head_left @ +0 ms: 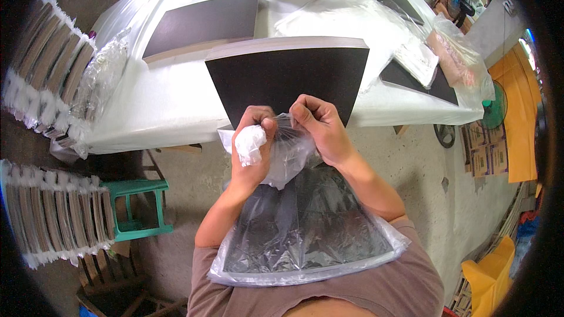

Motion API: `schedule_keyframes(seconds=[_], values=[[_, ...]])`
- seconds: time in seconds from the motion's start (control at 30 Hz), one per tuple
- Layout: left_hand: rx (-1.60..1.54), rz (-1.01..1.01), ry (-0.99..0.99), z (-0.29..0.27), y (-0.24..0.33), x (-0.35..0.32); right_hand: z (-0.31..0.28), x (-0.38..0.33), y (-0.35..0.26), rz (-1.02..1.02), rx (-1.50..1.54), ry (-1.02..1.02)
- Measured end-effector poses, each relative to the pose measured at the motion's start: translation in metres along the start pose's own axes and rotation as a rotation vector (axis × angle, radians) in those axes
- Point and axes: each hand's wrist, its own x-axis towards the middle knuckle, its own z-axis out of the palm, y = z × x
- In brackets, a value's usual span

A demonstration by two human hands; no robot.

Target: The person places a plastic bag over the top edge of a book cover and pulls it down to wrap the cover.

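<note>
Both my hands grip the gathered mouth of a clear plastic bag (291,147) in front of my body. My left hand (254,147) is closed on the plastic and also holds a crumpled white wad (251,144), perhaps tissue or cloth. My right hand (323,126) pinches the bag's edge between thumb and fingers. The bag's lower part lies against my torso, with a flat dark slab (305,223) inside it. Just beyond my hands, a thick black slab (288,79) with a pale layered edge leans tilted at the table's near edge.
The table (135,91) has a white sheet over it. Another dark slab (202,20) lies at its far left. Wrapped stacks (59,214) stand at left beside a green stool (141,208). Plastic sheets (352,23) and a pinkish bag (455,53) lie at right, near fans (460,1).
</note>
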Motion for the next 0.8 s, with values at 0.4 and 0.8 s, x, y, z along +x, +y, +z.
schedule_keyframes(seconds=[0.4, 0.8], values=[[-0.008, 0.003, -1.29, -0.067, -0.036, -0.004, -0.107, -0.006, -0.059, -0.002, 0.508, 0.479], [-0.708, 0.126, 0.152, -0.082, -0.012, 0.024, -0.048, -0.038, -0.036, 0.026, 0.104, -0.551]])
